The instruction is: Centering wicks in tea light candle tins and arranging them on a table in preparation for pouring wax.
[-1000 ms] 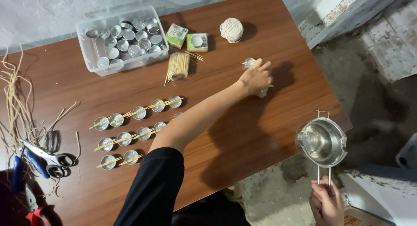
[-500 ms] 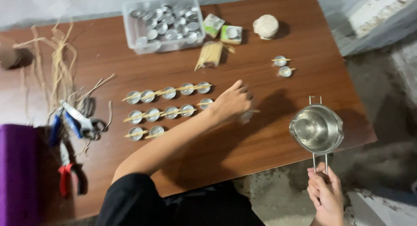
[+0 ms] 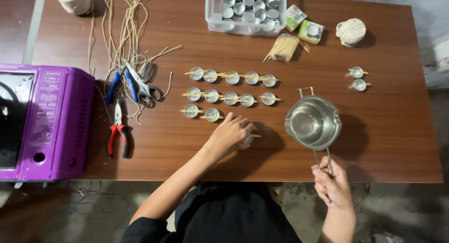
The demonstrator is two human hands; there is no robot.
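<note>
Steel pot (image 3: 313,123) held level; small cup (image 3: 248,139) upright.

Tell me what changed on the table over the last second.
The left hand carried a small metal cup from the far right pair of cups towards the rows, and now rests on it near the third row. The right hand kept holding the steel pot by its handle, now over the table.

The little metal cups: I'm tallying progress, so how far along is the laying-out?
Done: twelve small metal cups stand in three rows with sticks across them. In hand: the left hand sets another cup by the third row, while the right hand holds a steel pot by its handle. Left: two cups apart at right, many in the plastic tub.
</note>
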